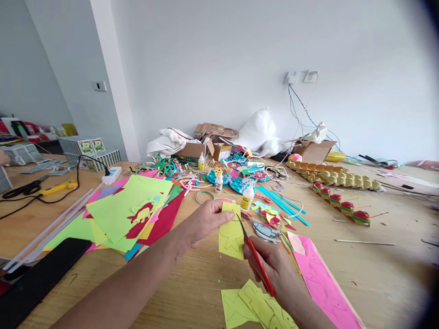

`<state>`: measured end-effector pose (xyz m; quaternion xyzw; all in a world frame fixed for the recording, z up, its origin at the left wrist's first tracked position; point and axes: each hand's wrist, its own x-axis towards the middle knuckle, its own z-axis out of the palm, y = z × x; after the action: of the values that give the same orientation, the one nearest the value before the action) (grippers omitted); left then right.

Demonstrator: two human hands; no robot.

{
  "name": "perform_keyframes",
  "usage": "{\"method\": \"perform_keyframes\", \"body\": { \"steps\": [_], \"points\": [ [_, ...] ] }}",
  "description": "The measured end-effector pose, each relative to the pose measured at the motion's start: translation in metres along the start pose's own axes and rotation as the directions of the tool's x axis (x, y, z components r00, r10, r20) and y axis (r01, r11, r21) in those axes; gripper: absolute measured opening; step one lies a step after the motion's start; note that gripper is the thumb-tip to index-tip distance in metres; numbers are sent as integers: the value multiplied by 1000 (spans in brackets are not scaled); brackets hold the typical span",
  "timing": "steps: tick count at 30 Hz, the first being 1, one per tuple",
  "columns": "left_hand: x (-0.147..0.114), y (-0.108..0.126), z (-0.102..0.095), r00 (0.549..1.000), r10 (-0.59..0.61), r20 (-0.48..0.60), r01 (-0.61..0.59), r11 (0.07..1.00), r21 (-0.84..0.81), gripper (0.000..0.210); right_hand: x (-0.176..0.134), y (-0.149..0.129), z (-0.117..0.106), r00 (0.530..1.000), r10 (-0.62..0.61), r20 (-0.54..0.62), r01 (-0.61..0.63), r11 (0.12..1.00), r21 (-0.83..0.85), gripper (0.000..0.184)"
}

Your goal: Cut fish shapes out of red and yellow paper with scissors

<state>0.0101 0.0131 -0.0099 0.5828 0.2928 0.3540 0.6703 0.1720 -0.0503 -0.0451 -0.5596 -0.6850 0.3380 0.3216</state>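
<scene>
My left hand (207, 222) pinches the upper left edge of a yellow piece of paper (230, 242) that has a fish outline drawn on it. In my right hand (270, 262) are red-handled scissors (258, 262), their dark blades at the paper's upper right edge. Whether the blades are fully closed I cannot tell. Below, on the table, lie more yellow paper pieces (255, 306) with pencilled outlines. A pink paper strip (318, 278) with fish drawings is to the right of my right hand. A grey fish cutout (265, 231) rests just beyond that hand.
Coloured paper sheets (120, 210) are piled at left, near a yellow glue gun (60, 187) and a black phone-like slab (48, 274). Glue bottles (247, 197), paper scraps and blue strips (281, 204) lie ahead. Egg-carton strips (350, 179) and red-green painted cups (346, 208) are at right.
</scene>
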Motion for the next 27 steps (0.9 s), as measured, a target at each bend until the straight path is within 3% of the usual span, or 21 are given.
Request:
{"method": "perform_keyframes", "body": {
  "steps": [27],
  "points": [
    [1,-4,-4,1000,-9,24,9,1000,20,18,1,2,0,999,-24,25,25,999,-21,35]
  ]
}}
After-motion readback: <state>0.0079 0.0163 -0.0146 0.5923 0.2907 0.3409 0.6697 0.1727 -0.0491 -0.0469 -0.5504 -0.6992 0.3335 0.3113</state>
